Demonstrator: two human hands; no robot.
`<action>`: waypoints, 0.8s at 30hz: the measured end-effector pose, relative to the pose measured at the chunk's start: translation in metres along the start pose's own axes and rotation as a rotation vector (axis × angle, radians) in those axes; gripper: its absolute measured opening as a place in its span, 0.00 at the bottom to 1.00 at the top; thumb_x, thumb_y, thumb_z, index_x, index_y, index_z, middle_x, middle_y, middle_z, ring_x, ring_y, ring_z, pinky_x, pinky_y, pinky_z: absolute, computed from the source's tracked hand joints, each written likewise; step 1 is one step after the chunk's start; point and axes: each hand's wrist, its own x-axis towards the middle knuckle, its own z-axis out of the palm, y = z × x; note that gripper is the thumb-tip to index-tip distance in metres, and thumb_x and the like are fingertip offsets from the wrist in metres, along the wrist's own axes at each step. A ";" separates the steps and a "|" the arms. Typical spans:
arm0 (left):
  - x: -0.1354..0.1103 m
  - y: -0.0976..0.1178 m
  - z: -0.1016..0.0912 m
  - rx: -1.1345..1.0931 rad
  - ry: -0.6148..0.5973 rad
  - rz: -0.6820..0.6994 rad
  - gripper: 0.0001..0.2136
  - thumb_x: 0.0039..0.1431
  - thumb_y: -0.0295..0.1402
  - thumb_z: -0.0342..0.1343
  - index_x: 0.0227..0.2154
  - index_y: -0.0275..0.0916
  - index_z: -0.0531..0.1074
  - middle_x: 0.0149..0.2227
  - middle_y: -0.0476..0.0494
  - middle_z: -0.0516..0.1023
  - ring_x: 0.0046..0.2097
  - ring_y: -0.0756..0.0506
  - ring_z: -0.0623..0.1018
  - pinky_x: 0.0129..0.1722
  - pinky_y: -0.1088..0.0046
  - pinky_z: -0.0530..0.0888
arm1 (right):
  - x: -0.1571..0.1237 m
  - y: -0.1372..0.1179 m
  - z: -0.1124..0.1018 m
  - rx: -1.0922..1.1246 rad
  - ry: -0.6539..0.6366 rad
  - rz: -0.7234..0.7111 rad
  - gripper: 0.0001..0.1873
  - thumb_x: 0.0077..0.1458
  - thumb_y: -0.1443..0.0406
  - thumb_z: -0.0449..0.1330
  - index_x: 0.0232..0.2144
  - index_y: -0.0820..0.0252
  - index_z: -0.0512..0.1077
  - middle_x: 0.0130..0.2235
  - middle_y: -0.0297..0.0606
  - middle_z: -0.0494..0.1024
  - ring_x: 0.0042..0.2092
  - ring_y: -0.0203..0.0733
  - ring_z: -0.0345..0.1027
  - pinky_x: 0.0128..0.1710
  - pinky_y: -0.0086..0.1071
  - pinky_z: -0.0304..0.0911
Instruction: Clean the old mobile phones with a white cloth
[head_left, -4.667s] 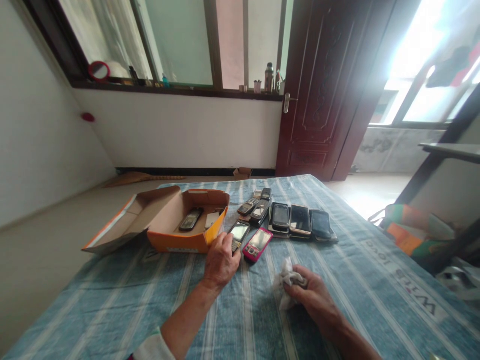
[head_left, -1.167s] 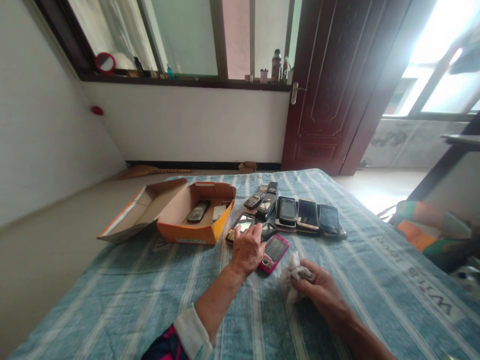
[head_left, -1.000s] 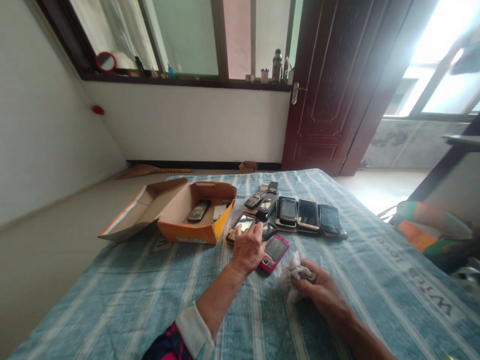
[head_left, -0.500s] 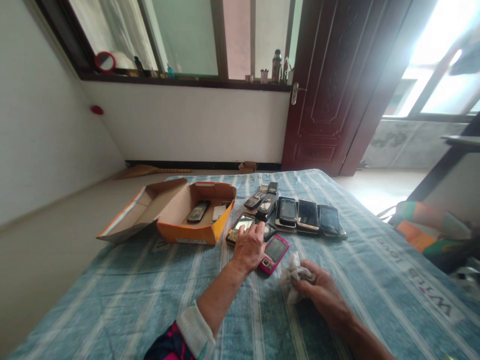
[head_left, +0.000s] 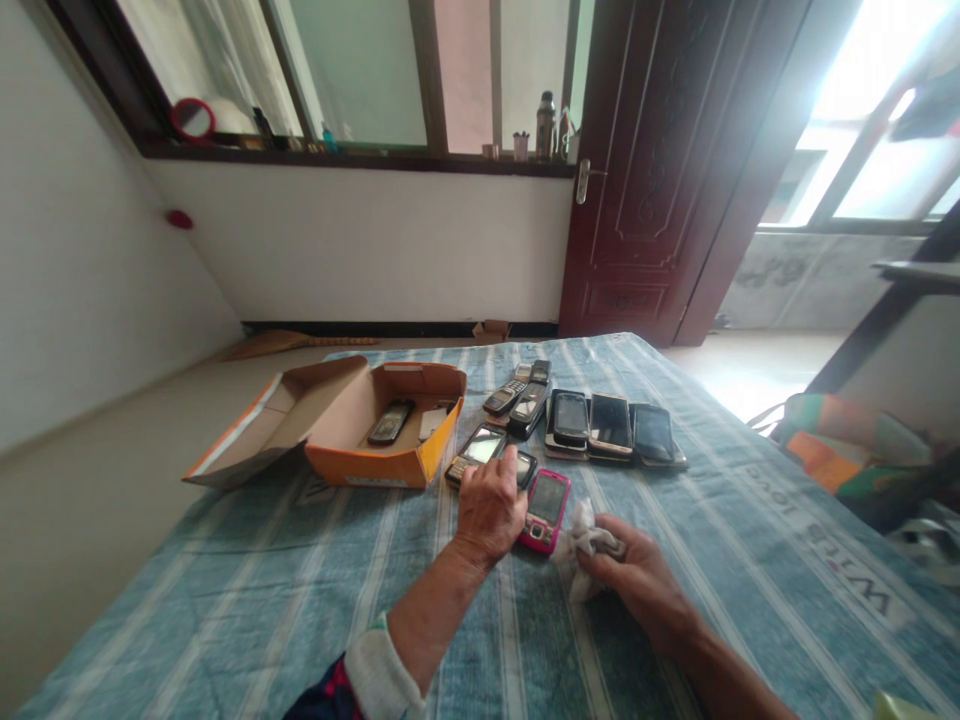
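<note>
My left hand (head_left: pixel 491 512) reaches over the near phones, palm down, its fingers apart. Its thumb side is against the left edge of a pink mobile phone (head_left: pixel 547 510), which lies screen up. Under and just beyond the fingertips are a dark phone with a bright, reflecting screen (head_left: pixel 486 443) and a small black phone (head_left: pixel 527 468), partly covered by the hand. To the right, my right hand (head_left: pixel 637 565) is closed on a crumpled white tissue (head_left: pixel 586 545), held low over the bedspread beside the pink phone.
An orange cardboard box (head_left: pixel 367 467) stands at the left with its lid folded back and a few phones inside. Further back lie several older phones (head_left: pixel 529 408). A row of touchscreen phones (head_left: pixel 610 424) is to their right. Everything rests on a blue striped bedspread (head_left: pixel 315 600).
The pink phone has turned more upright and shifted slightly left. My left hand has moved slightly down and left. My right hand keeps its grip on the tissue. The view has shifted slightly.
</note>
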 end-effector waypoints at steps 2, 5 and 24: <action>-0.002 0.002 -0.002 0.033 -0.008 -0.023 0.26 0.54 0.30 0.56 0.56 0.33 0.62 0.42 0.37 0.78 0.44 0.38 0.77 0.46 0.60 0.69 | 0.000 0.000 0.000 -0.004 -0.003 -0.002 0.19 0.46 0.51 0.66 0.28 0.61 0.72 0.25 0.31 0.68 0.28 0.36 0.60 0.27 0.27 0.56; -0.003 0.004 -0.003 0.064 -0.017 -0.049 0.24 0.55 0.32 0.56 0.56 0.33 0.63 0.41 0.37 0.78 0.43 0.38 0.77 0.44 0.60 0.69 | -0.001 0.001 -0.001 -0.012 -0.006 -0.014 0.18 0.47 0.52 0.66 0.29 0.61 0.72 0.26 0.31 0.68 0.28 0.35 0.59 0.27 0.27 0.55; -0.006 0.006 -0.005 0.051 -0.026 -0.077 0.19 0.56 0.32 0.58 0.51 0.33 0.67 0.40 0.38 0.77 0.44 0.37 0.76 0.45 0.60 0.66 | -0.001 0.002 -0.001 -0.009 -0.001 -0.021 0.18 0.47 0.52 0.66 0.29 0.62 0.72 0.26 0.32 0.68 0.28 0.35 0.59 0.27 0.27 0.55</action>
